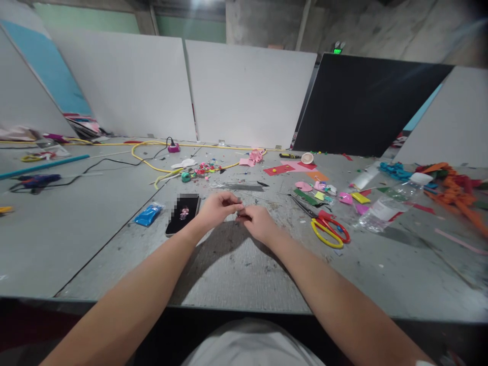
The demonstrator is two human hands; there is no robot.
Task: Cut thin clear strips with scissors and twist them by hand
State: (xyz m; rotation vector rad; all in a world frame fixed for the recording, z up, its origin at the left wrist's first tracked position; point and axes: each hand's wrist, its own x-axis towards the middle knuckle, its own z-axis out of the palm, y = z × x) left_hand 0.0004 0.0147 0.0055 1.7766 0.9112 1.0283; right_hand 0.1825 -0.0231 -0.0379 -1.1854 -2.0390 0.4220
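Observation:
My left hand (218, 209) and my right hand (256, 221) meet above the middle of the grey table (244, 269). Both have their fingers pinched together around something small and dark, too small to make out. Left of my left hand lies a phone (183, 214) with a lit picture on its dark screen, and beyond it a blue packet (148, 214). Thin wires (236, 185) lie just behind the hands. Scissors with red and yellow handles (328, 230) rest to the right of my right hand.
A clear plastic bottle (392, 206) leans at the right, near orange and blue strips (453, 188). Coloured paper scraps (280, 169), a yellow cable (147, 158) and a glue gun (38, 180) lie farther back. Upright boards (247, 94) stand behind the table.

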